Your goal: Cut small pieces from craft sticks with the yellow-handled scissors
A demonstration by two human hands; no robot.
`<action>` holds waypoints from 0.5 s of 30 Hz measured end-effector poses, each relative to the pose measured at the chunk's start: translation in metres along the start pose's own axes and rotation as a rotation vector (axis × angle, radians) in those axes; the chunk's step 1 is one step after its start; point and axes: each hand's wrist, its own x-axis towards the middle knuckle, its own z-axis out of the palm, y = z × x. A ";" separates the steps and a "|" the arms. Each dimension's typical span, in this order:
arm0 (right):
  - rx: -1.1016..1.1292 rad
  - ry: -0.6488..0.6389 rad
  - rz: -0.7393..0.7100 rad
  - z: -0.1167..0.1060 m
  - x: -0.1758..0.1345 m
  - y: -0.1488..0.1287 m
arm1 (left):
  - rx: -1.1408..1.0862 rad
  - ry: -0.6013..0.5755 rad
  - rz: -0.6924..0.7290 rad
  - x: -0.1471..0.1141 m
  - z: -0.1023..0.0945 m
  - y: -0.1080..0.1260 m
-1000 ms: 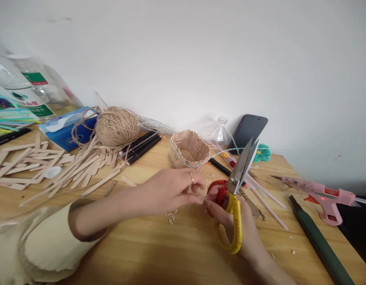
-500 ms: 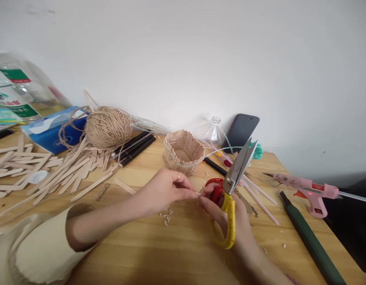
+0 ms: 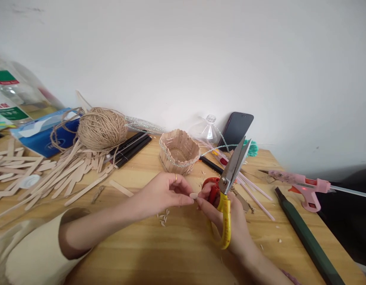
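Note:
Over the middle of the table, a small pale rounded wooden piece [image 3: 194, 195] lies between the fingertips of both hands. My left hand [image 3: 171, 190] is closed, its thumb and fingers at the piece's left end. My right hand [image 3: 222, 209] touches the other end with thumb and finger. Scissors with one red and one yellow handle [image 3: 227, 217] hang on that same hand, blades slightly apart and pointing up. Just beyond the hands stands a small basket of wooden pieces [image 3: 180, 153], with glittery cord around it. Small wooden offcuts [image 3: 163, 217] lie below my left hand.
Craft sticks [image 3: 68, 178], a twine ball [image 3: 102, 128] and a blue tissue pack [image 3: 49, 138] crowd the left. A phone [image 3: 236, 128] leans on the wall behind. At right lie a pink glue gun [image 3: 310, 188] and a dark green tool [image 3: 307, 233].
The small wooden piece shows more between the fingertips, its flat face turned to view. The whole scene has shifted slightly left with the camera. Both hands stay close together.

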 end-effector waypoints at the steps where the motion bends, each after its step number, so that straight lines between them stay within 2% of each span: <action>1: -0.001 0.000 -0.003 0.000 0.000 0.000 | -0.004 0.020 0.000 0.000 0.001 -0.001; 5: -0.036 0.005 -0.022 0.000 0.000 0.002 | -0.037 0.072 -0.027 0.000 0.003 -0.003; 15: -0.056 -0.057 -0.048 0.002 -0.001 -0.002 | -0.027 0.062 0.015 0.000 0.004 -0.003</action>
